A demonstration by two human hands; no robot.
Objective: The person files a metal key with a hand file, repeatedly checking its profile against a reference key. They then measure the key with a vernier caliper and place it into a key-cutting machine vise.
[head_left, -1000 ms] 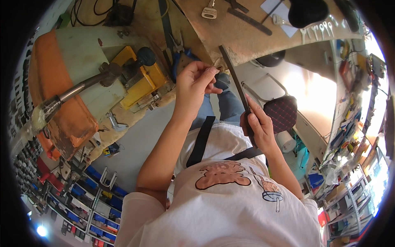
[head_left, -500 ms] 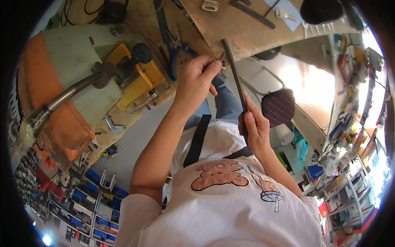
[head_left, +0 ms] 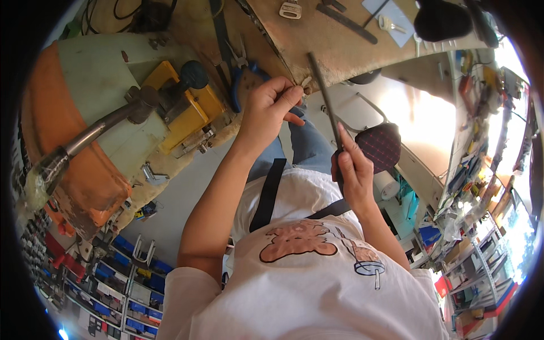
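Note:
My left hand [head_left: 272, 107] pinches what looks like a small key between thumb and fingertips. The key's thin, pale metal end [head_left: 306, 83] sticks out toward the bench edge; the rest of it is hidden by the fingers. A long, dark, narrow file [head_left: 324, 93] is in my right hand [head_left: 353, 169], which wraps round its lower part. The file slants up and left, its far end near the bench edge, just right of the key. I cannot tell whether file and key touch.
Blue-handled pliers [head_left: 243, 71] lie left of my left hand. A key machine [head_left: 178, 110] with a yellow carriage and lever stands further left. On the wooden bench [head_left: 323, 54] are a large key head [head_left: 290, 9], another file [head_left: 347, 24] and a key [head_left: 391, 24]. A stool [head_left: 378, 147] stands at right.
The file has turned slightly and its far end has shifted a little. The left hand's piece now shows a broader, paler face. Both grips are kept.

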